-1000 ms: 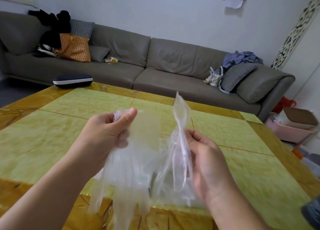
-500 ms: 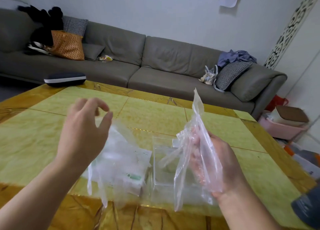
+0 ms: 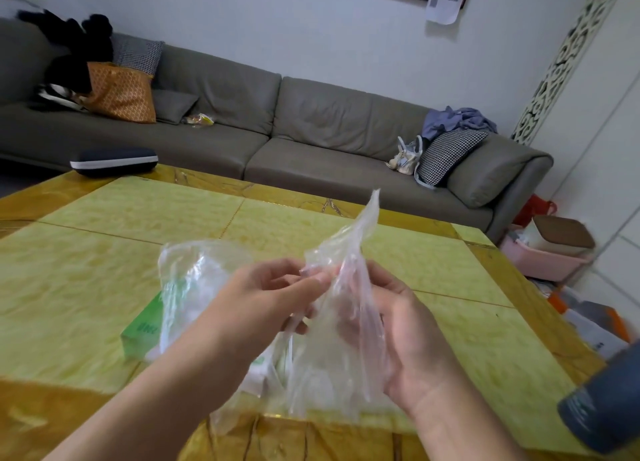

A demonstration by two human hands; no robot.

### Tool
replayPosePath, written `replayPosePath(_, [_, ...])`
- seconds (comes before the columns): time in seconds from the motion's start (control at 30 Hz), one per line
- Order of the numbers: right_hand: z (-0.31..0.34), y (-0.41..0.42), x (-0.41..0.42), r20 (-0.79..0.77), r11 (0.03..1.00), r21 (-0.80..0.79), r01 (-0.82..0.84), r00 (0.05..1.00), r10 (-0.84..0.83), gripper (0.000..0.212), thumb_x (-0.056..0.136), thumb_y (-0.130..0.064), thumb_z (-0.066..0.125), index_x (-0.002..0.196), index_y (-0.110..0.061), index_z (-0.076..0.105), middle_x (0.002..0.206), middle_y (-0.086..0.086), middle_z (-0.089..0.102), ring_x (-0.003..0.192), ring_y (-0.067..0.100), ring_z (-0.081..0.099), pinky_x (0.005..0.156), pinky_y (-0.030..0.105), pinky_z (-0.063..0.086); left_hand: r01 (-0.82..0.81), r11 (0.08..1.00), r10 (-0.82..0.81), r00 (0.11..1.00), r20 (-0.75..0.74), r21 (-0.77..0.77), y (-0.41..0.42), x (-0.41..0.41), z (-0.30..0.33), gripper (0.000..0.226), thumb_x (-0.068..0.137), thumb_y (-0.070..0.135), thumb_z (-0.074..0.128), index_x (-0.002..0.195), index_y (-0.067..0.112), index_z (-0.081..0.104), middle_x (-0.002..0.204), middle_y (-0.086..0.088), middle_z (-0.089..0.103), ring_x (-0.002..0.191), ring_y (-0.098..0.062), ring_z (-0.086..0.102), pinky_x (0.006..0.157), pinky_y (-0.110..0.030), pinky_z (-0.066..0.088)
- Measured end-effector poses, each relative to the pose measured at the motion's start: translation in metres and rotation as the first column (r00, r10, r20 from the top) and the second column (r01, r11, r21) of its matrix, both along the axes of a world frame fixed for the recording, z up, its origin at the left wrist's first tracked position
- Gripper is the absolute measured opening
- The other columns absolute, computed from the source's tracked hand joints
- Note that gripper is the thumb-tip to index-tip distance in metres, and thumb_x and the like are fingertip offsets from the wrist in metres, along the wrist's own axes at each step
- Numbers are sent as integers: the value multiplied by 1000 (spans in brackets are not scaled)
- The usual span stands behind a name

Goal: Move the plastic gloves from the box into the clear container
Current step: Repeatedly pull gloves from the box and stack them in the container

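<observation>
A thin clear plastic glove [image 3: 349,270] stands up between my hands above the table's near edge. My right hand [image 3: 398,325] holds it from the right, fingers curled behind the film. My left hand [image 3: 263,297] pinches the glove's edge with fingertips near its top. A green and white box [image 3: 140,332] lies on the table to the left, with more crumpled clear gloves [image 3: 194,277] piled over it. The clear container is mostly hidden behind my hands and the glove.
The yellow-green table [image 3: 104,238] with a golden border stretches ahead. A dark case [image 3: 114,160] lies at its far left edge. A grey sofa [image 3: 311,124] stands behind. A dark cylinder [image 3: 602,398] sits at the lower right; boxes stand on the floor to the right.
My left hand let go of the gloves it held, which dropped onto the box, then moved right and pinched the glove in my right hand. The view shifted slightly.
</observation>
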State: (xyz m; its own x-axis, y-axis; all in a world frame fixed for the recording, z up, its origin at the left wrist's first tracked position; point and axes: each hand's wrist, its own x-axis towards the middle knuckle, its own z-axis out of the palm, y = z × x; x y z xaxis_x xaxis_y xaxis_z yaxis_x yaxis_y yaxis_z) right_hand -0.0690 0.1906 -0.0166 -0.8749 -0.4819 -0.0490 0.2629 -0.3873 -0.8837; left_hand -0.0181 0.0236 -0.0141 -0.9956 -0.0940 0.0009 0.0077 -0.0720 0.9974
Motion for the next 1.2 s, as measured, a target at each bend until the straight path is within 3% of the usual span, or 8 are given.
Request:
replayPosePath(0.1, [0, 6, -4, -10, 998, 60, -23, 1000, 23, 39, 96, -26, 59, 121, 1, 74, 120, 26, 72, 99, 36, 72, 91, 48, 58, -77, 997, 77, 997, -10, -32, -4, -1, -2, 33, 90, 31, 76, 101, 0, 72, 78, -10, 66, 71, -20, 59, 76, -36, 51])
replayPosePath(0.23, [7, 20, -10, -127, 995, 71, -69, 989, 78, 74, 92, -63, 60, 131, -1, 69, 117, 26, 68, 102, 39, 65, 90, 54, 47, -126, 956, 108, 991, -85, -263, -9, 0, -1, 39, 89, 38, 76, 94, 1, 68, 71, -11, 56, 65, -16, 48, 67, -36, 40])
replayPosePath(0.4, [6, 24, -12, -336, 896, 356, 265, 931, -142, 12, 98, -13, 72, 96, -2, 77, 81, 14, 71, 64, 27, 67, 52, 36, 54, -84, 973, 71, 995, -67, -217, -17, 4, 6, 30, 90, 38, 75, 90, 8, 74, 72, -8, 57, 67, -20, 49, 69, -40, 40])
replayPosePath(0.6, [4, 29, -16, -337, 862, 319, 394, 897, -285, 15, 100, -6, 67, 89, -4, 76, 68, 9, 64, 47, 18, 49, 36, 24, 36, -123, 992, 123, 992, 9, 40, -23, 1, 10, 19, 94, 26, 69, 93, 11, 81, 79, -16, 66, 71, -29, 65, 72, -39, 57])
replayPosePath(0.73, [3, 27, -15, -331, 866, 341, 367, 909, -254, 12, 98, -9, 70, 91, -5, 79, 73, 11, 71, 49, 19, 52, 42, 30, 41, -14, 1000, 15, 999, 31, -28, -15, 3, 6, 23, 91, 25, 73, 103, 5, 77, 92, -16, 76, 81, -28, 74, 69, -35, 62])
replayPosePath(0.93, [7, 45, -20, -296, 834, 468, 292, 941, -163, 10, 91, -2, 78, 85, -11, 80, 74, 23, 68, 59, 26, 53, 47, 25, 43, -162, 986, 162, 987, -5, -36, -24, 1, 8, 10, 93, 7, 71, 94, 0, 77, 77, -16, 71, 63, -22, 66, 57, -30, 60])
replayPosePath(1.03, [12, 46, -18, -304, 825, 500, 263, 945, -118, 7, 92, -21, 79, 89, -15, 82, 82, 19, 73, 67, 22, 58, 56, 26, 48, -167, 984, 167, 986, -11, -57, -23, 2, 8, 10, 93, 8, 71, 93, 1, 77, 76, -15, 72, 61, -21, 66, 56, -29, 60])
replayPosePath(1.2, [13, 45, -16, -327, 826, 535, 180, 945, 5, 57, 72, -59, 84, 108, -15, 79, 100, 5, 80, 96, 23, 76, 95, 43, 56, -71, 988, 70, 997, -10, -141, -18, 6, 13, 11, 88, 15, 74, 88, 6, 79, 78, -15, 75, 51, -18, 60, 53, -27, 58])
